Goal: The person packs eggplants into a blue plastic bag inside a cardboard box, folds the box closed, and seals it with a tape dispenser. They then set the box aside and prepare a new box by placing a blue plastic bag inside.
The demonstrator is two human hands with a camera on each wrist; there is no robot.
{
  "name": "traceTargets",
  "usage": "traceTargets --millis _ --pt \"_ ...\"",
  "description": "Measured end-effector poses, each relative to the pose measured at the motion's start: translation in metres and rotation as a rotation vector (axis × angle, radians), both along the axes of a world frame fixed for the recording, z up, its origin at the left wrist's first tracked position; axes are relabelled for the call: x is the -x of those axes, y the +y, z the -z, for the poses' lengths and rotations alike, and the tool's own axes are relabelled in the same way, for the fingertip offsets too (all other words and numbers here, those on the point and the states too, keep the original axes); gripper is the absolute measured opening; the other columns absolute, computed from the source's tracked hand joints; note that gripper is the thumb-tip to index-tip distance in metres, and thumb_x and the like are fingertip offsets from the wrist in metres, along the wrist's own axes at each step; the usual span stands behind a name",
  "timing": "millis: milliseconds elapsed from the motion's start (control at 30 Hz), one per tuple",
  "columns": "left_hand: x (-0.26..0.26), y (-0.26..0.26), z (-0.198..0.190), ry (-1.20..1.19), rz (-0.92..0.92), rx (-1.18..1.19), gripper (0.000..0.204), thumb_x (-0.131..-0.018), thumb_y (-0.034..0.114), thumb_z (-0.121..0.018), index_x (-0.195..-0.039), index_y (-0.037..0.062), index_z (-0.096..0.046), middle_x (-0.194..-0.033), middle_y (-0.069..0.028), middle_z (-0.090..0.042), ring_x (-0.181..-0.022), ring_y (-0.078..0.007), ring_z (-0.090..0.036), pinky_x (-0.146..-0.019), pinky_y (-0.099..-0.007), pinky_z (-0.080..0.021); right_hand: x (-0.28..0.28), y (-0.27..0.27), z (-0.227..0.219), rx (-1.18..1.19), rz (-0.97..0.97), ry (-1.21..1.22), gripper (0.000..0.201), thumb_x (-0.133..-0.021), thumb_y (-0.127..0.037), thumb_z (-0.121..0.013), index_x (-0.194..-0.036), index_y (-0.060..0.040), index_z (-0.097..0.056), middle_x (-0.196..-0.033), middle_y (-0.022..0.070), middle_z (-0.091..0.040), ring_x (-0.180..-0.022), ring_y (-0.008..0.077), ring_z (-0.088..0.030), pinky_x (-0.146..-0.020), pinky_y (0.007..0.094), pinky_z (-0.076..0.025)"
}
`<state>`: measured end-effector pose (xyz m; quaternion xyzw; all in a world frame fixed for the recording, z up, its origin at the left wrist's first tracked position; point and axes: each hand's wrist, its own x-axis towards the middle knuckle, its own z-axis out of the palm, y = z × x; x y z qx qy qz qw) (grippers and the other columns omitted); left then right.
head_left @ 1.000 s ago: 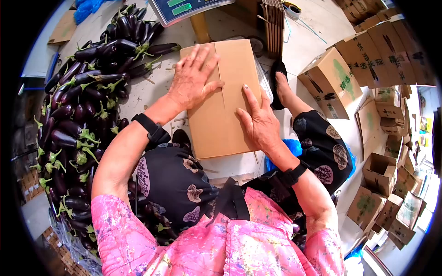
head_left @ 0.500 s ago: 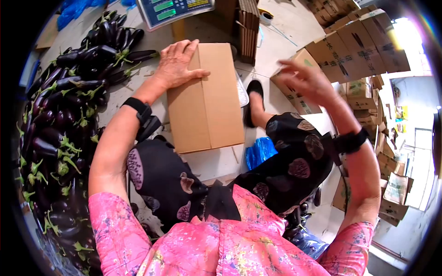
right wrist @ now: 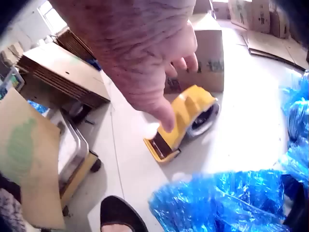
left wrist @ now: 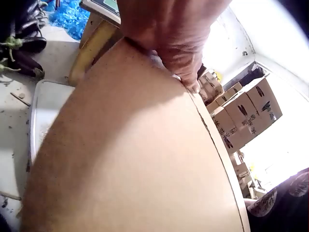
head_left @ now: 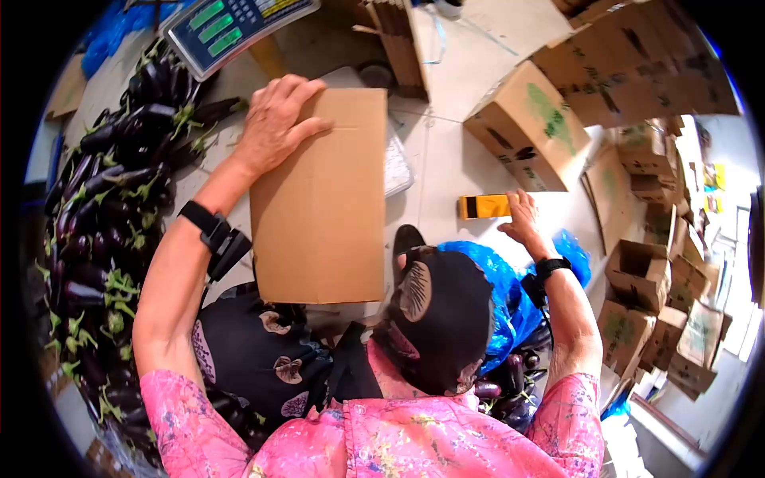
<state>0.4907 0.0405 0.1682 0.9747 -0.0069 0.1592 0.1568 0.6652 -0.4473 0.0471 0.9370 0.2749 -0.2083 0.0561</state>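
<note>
Right hand [head_left: 526, 219] leaves the cardboard box [head_left: 327, 207] for a yellow tape dispenser [head_left: 488, 206] at right.

The hands are well apart: the right's thumb and fingers are parted at the dispenser, no grip showing; the left hand [head_left: 279, 119] rests on the box's far left edge, apparently steadying it alone. The box lies at centre, eggplants [head_left: 103, 231] at left, blue plastic [head_left: 508, 315] near right.

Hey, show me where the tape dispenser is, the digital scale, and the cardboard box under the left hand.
Tape dispenser [right wrist: 184, 113]: right wrist view, on its yellow body.
Digital scale [head_left: 217, 30]: head view, on its display panel.
Cardboard box [head_left: 323, 199]: head view, on its top face.
</note>
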Motion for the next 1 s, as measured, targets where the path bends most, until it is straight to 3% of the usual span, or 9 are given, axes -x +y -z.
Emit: traceTargets --millis 100,300,400,533,633,667,767,900,1000 --pt "-0.001 0.005 0.006 -0.051 0.017 -0.012 0.047 -0.087 0.032 -0.068 -0.128 0.01 -0.057 -0.12 -0.0097 -0.057 -0.117 -0.0296 -0.052 -0.099 -0.0426 -0.037 0.001 0.0 0.027 0.143 -0.192 -0.126 0.087 -0.063 -0.009 -0.079 -0.143 -0.0094 -0.044 -0.147 0.0239 -0.041 -0.134 0.0399 -0.041 -0.109 0.0546 -0.035" --pt "0.001 0.006 0.014 -0.089 -0.053 -0.027 0.044 -0.088 0.038 -0.067 -0.125 0.0139 -0.06 -0.117 -0.0069 -0.059 -0.113 -0.0279 -0.054 -0.098 -0.0414 -0.039 -0.009 0.004 0.091 0.163 -0.31 -0.241 0.051 -0.065 -0.004 -0.078 -0.111 -0.0065 -0.056 -0.102 0.0162 -0.059 -0.102 0.0362 -0.056 -0.092 0.0466 -0.041" --pt "0.002 0.008 0.018 -0.083 -0.072 -0.035 0.044 -0.089 0.039 -0.066 -0.125 0.0146 -0.06 -0.116 -0.0062 -0.059 -0.111 -0.0275 -0.055 -0.097 -0.0408 -0.039 0.004 0.016 0.063 0.122 -0.23 -0.112 0.036 -0.075 -0.013 -0.07 -0.108 -0.0084 -0.057 -0.097 0.0196 -0.063 -0.096 0.0396 -0.063 -0.086 0.0502 -0.044" --pt "0.001 0.007 0.02 -0.112 -0.071 -0.044 0.046 -0.089 0.048 -0.065 -0.122 0.0161 -0.064 -0.116 -0.0042 -0.06 -0.11 -0.0249 -0.056 -0.096 -0.0417 -0.04 0.014 0.016 0.025 -0.22 0.257 0.063 0.05 -0.07 -0.031 -0.077 -0.105 -0.0028 -0.055 -0.1 0.0284 -0.067 -0.095 0.0469 -0.064 -0.08 0.0517 -0.051" --pt "0.0 0.006 0.019 -0.157 -0.045 -0.042 0.047 -0.089 0.047 -0.065 -0.124 0.0141 -0.062 -0.116 -0.0051 -0.06 -0.111 -0.0254 -0.056 -0.096 -0.0419 -0.04 0.023 0.035 -0.046 -0.628 0.49 0.221 0.052 -0.07 -0.031 -0.082 -0.108 -0.0033 -0.058 -0.096 0.0153 -0.068 -0.088 0.0271 -0.065 -0.081 0.0375 -0.05" --pt "0.0 0.005 0.017 -0.148 -0.041 -0.048 0.048 -0.09 0.045 -0.064 -0.124 0.0124 -0.061 -0.116 -0.0064 -0.06 -0.111 -0.0273 -0.055 -0.096 -0.0426 -0.04 0.028 0.048 -0.07 -0.734 0.494 0.273 0.048 -0.073 -0.026 -0.08 -0.11 -0.0033 -0.058 -0.094 0.0083 -0.065 -0.087 0.0189 -0.059 -0.081 0.0324 -0.048" --pt "-0.001 0.004 0.018 -0.187 -0.048 -0.044 0.048 -0.09 0.045 -0.063 -0.124 0.0122 -0.061 -0.115 -0.0069 -0.06 -0.111 -0.0289 -0.055 -0.096 -0.0432 -0.039 0.047 0.1 -0.142 -0.951 0.388 0.369 0.044 -0.074 -0.015 -0.078 -0.11 -0.0025 -0.056 -0.097 0.0049 -0.062 -0.09 0.0147 -0.057 -0.082 0.0303 -0.048" --pt "0.005 0.001 0.012 -0.169 -0.077 0.007 0.055 -0.092 0.045 -0.061 -0.131 0.0075 -0.055 -0.12 -0.0128 -0.059 -0.116 -0.032 -0.053 -0.1 -0.0452 -0.038 0.077 0.161 -0.212 -1.093 0.333 0.496 0.064 -0.068 -0.003 -0.077 -0.127 -0.001 -0.054 -0.113 0.008 -0.065 -0.105 0.018 -0.062 -0.094 0.0311 -0.049" --pt "0.011 -0.001 0.006 -0.245 -0.124 0.069 0.058 -0.091 0.044 -0.062 -0.135 0.0074 -0.052 -0.134 -0.0138 -0.052 -0.127 -0.0334 -0.046 -0.105 -0.0466 -0.035 0.089 0.188 -0.232 -1.121 0.29 0.583 0.063 -0.068 -0.002 -0.08 -0.126 -0.0005 -0.056 -0.114 0.0088 -0.066 -0.103 0.0183 -0.065 -0.091 0.0318 -0.053"
